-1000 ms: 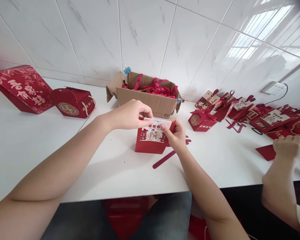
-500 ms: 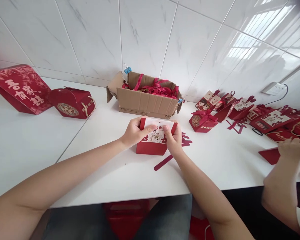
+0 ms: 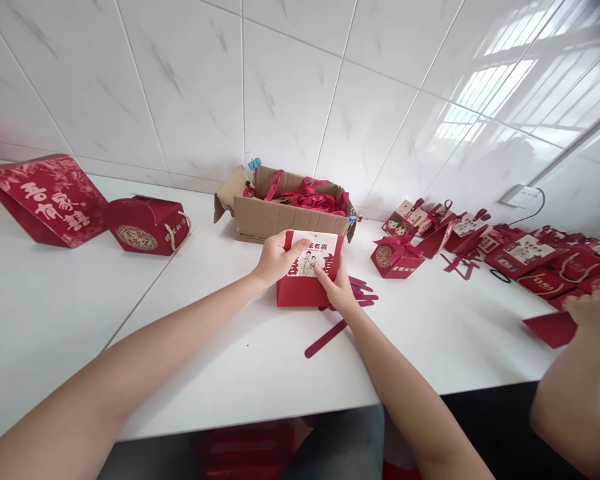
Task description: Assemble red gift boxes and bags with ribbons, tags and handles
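Centre of the worktop (image 3: 280,380), and here's the red gift box (image 3: 300,293), between the front edge and the cardboard carton (image 3: 275,219)! The 2 hands have it pinched at the top: left hand (image 3: 277,260) closed on the upper left side, right hand (image 3: 337,288) closed on the right side, both thumbs pressed on the white printed panel (image 3: 325,245) with its cartoon couple. Whether the box's base touches the worktop, I can't tell.

Just beside it, partly behind the right hand, lies a fan of dark red strips (image 3: 365,295), and 1 loose strip (image 3: 325,340) slants towards the front edge. Up at the back edge, that carton is heaped with red ribbon (image 3: 315,199), a blue clip (image 3: 255,163) on its rear left corner.

Over to the left end: a large red box (image 3: 63,203) with white lettering, and next to it a round-topped box (image 3: 147,227) with a rope handle. Right of the carton, a small box with a bow (image 3: 397,263); beyond, a crowd of red boxes (image 3: 523,253) runs towards the right end. And there, a co-worker's hand (image 3: 594,308), blurred, near a red folded piece (image 3: 551,329)!
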A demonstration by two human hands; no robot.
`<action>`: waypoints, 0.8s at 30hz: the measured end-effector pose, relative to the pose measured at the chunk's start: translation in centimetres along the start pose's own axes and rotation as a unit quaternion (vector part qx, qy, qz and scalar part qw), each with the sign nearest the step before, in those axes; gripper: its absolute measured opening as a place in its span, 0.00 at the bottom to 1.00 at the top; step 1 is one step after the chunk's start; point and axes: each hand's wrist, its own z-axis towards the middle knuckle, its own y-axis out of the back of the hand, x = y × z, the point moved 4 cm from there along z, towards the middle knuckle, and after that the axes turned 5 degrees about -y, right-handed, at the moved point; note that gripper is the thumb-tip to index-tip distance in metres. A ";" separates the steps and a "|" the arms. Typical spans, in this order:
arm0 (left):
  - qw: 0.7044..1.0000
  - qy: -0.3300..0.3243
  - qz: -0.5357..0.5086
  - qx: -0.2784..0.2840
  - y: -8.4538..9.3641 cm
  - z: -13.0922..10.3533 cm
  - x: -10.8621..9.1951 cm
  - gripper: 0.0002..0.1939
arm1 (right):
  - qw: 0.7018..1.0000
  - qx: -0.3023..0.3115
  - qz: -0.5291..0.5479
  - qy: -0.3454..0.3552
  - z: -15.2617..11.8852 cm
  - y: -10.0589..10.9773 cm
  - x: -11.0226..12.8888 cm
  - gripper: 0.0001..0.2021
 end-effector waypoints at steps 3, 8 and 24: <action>0.994 -0.059 0.094 -0.001 0.4 1.9 1.1 0.16 | 0.995 -0.042 -0.084 0.022 1.1 1.3 -0.8 0.29; 0.987 -0.043 0.136 -0.073 1.5 3.8 3.3 0.16 | 0.940 -0.266 -0.173 0.127 1.7 6.5 1.1 0.22; 0.997 0.067 0.005 0.022 0.2 1.3 4.9 0.30 | 0.976 -0.157 -0.139 0.059 1.4 4.6 0.4 0.22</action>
